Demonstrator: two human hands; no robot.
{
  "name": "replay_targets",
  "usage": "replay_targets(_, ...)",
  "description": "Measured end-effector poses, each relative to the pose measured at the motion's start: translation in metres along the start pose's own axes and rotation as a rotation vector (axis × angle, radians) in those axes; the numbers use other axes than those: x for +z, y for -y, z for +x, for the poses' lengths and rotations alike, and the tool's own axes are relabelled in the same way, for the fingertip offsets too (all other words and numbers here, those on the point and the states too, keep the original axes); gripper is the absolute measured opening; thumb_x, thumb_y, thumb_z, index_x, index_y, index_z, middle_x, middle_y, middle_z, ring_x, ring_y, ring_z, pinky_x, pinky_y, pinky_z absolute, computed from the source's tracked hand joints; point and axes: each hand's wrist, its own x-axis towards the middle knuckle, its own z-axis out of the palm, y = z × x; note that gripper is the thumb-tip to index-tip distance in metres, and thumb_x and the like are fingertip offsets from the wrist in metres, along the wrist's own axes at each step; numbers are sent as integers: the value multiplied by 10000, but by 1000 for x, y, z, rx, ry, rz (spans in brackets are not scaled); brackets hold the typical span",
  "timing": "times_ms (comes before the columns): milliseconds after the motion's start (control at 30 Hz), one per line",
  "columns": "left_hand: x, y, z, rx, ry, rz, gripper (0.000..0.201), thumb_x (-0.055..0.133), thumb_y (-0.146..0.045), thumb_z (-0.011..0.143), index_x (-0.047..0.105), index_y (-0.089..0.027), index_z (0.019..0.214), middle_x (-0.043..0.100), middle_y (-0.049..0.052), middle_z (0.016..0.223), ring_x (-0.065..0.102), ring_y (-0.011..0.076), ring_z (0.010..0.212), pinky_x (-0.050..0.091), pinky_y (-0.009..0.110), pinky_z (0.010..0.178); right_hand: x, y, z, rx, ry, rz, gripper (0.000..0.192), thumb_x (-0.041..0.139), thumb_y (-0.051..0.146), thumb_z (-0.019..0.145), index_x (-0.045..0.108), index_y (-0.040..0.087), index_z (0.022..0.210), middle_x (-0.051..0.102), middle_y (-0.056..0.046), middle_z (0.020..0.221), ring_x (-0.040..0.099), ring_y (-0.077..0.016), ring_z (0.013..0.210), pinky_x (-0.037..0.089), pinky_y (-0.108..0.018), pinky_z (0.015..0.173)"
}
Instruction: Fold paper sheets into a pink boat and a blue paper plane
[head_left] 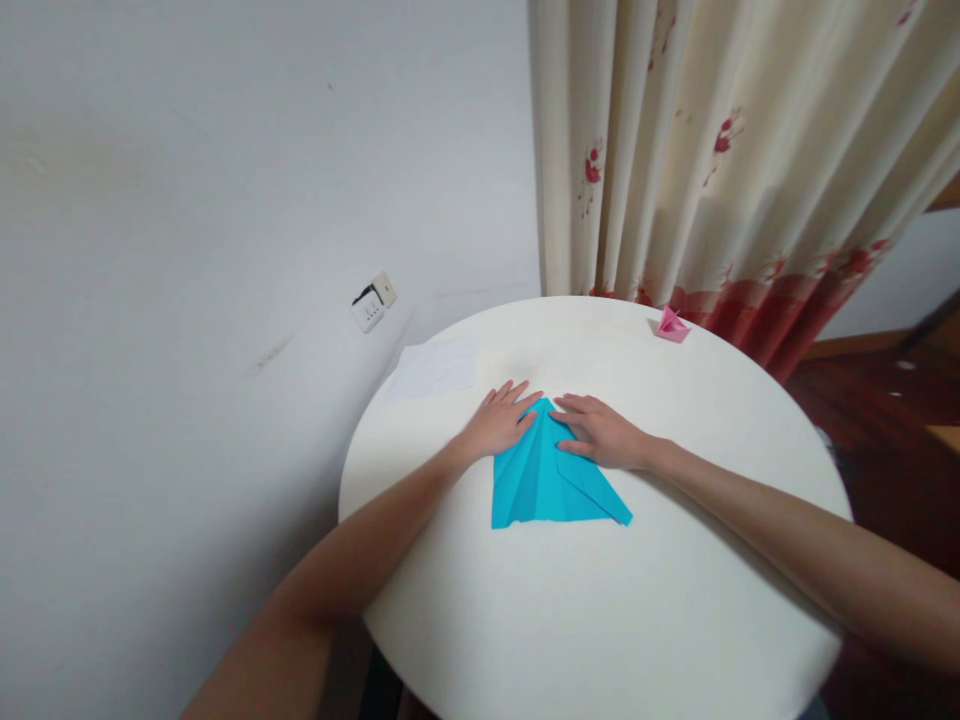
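A sheet of blue paper (pixel 536 485) lies on the white round table, creased in lines that fan out from its far tip. Its right side is folded over in a flap. My left hand (pixel 501 420) rests on the paper's upper left edge, fingers spread and pointing away from me. On the upper right part, my right hand (pixel 600 430) lies with its fingers stretched toward the tip and slightly apart. Both hands touch the paper, and they cover parts of its two upper edges.
The round white table (pixel 600 610) stands near a wall with a socket (pixel 368 311). A white sheet of paper (pixel 435 368) lies at its far left. At the far right edge sits a folded pink paper piece (pixel 673 326), in front of a patterned curtain (pixel 690 170).
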Motion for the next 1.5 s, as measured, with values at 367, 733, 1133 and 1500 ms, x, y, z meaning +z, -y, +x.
replay_targets(367, -24, 2, -8, -112, -135, 47, 472, 503, -509, 970, 617, -197, 1307, 615, 107, 1279, 569, 284, 1190, 413, 389, 1072, -6, 5, 2, 28, 39, -35, 687, 501, 622, 939, 527, 159, 1445, 424, -196, 1537, 375, -383, 1426, 305, -585, 1152)
replay_targets(733, -36, 12, -14, -357, 25, -53, 564, 669, -589, 819, 590, -195, 1215, 678, 106, 1104, 665, 296, 1008, 507, 354, 807, -7, 6, 2, 20, 21, -15, 682, 506, 632, 933, 535, 177, 1440, 433, -182, 1535, 384, -379, 1420, 316, -584, 1148)
replay_targets(1133, -19, 36, -6, -309, -132, -126, 326, 702, -429, 839, 635, -192, 1052, 634, 85, 1057, 643, 252, 1008, 494, 353, 906, -11, 9, 1, 46, 59, -23, 687, 511, 612, 940, 518, 154, 1453, 409, -195, 1547, 360, -386, 1434, 296, -586, 1160)
replay_targets(1500, -16, 35, -2, -271, -151, -236, 166, 725, -301, 798, 627, -186, 868, 665, 31, 871, 636, 204, 840, 468, 288, 736, -11, 10, 1, 36, 63, -53, 685, 509, 600, 947, 520, 132, 1447, 412, -207, 1542, 373, -387, 1426, 312, -579, 1152)
